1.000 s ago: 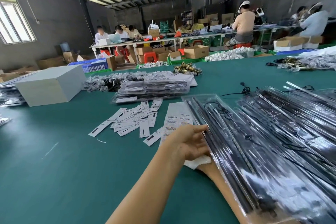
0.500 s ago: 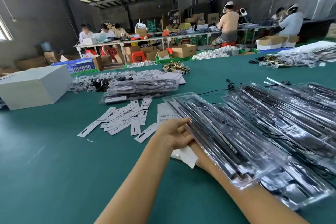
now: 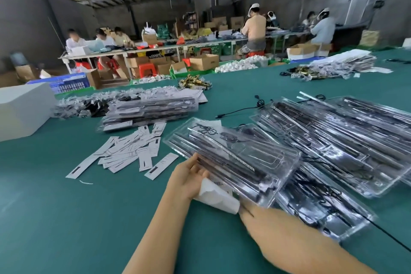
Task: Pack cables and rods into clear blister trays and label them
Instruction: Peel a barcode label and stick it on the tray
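Gripping the filled blister tray [image 3: 233, 158] with the left hand [image 3: 189, 176], right hand hidden beneath, its grasp untellable, the person is apparently labelling; next likely needs the white label sheet [image 3: 216, 196].

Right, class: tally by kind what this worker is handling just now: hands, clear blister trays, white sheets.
hands: 2, left hand and right hand, the latter mostly hidden
clear blister tray: 1
white sheet: 1
total: 4

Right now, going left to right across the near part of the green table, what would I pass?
White box → scattered paper labels → left hand → the blister tray it holds → spread of filled blister trays.
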The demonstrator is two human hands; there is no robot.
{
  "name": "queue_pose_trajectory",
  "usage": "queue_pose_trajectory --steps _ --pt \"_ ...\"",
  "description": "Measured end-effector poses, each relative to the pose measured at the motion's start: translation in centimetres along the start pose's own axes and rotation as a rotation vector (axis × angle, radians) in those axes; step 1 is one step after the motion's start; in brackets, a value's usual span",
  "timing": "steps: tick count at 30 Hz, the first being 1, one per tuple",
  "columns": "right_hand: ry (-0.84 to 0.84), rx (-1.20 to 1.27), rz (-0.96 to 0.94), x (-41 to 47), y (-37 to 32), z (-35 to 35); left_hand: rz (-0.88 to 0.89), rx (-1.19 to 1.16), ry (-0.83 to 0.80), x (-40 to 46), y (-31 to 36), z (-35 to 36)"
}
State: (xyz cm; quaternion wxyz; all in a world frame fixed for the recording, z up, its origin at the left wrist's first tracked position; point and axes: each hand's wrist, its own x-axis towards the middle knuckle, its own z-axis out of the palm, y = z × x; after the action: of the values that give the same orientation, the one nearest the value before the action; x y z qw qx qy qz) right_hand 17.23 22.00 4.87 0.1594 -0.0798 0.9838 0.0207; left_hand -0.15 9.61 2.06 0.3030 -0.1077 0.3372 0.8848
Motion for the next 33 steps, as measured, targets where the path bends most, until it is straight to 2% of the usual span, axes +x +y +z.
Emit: queue_pose_trajectory --steps 2,4,6,8,10,12,16,18,20,23,25,28,31,33 --pt "-0.129 0.100 -0.094 -3.8 2.1 -2.5 -0.015 -0.004 -0.002 -0.1 0.2 -0.3" --pt "-0.160 0.269 -0.023 -6.2 5.4 -5.7 -0.008 -0.037 0.003 0.0 0.1 -0.3" --pt "0.040 0.395 0.126 -6.2 9.6 -7.8 0.016 -0.024 0.007 0.3 0.0 -0.4" --pt "0.200 0.234 0.282 -4.8 12.6 -8.2 0.013 -0.038 0.012 0.6 0.0 -0.6" --pt "0.072 0.098 0.408 -2.5 14.1 -6.5 -0.004 -0.051 -0.007 0.6 -0.1 -0.6" --pt "-0.037 0.143 0.410 -0.8 14.3 -4.5 -0.008 -0.087 -0.011 0.6 0.0 -0.6" --pt "-0.095 0.127 0.284 -0.5 14.5 -4.4 -0.002 -0.102 -0.040 0.7 -0.2 -1.0" --pt "-0.162 0.235 0.298 -1.0 14.6 -5.9 0.009 -0.082 -0.074 0.6 -0.4 -1.2" --pt "-0.176 0.222 0.337 -1.4 14.6 -8.5 0.026 -0.076 -0.095 0.4 -0.5 -1.3" --pt "0.054 -0.031 0.441 -0.8 14.1 -13.1 0.041 -0.171 -0.108 0.2 -0.5 -1.2" --pt "0.344 -0.173 0.520 0.2 13.0 -15.7 0.040 -0.243 -0.135 0.3 -0.5 -1.5" --pt "0.803 -0.309 0.522 2.9 10.9 -18.0 0.064 -0.346 -0.156 0.5 -0.4 -2.0" --pt "1.009 -0.401 0.408 5.9 9.1 -19.0 0.167 -0.444 -0.116 0.7 0.2 -2.3" --pt "1.099 -0.314 0.329 7.5 8.7 -18.6 0.223 -0.485 -0.102 0.5 0.7 -2.6"
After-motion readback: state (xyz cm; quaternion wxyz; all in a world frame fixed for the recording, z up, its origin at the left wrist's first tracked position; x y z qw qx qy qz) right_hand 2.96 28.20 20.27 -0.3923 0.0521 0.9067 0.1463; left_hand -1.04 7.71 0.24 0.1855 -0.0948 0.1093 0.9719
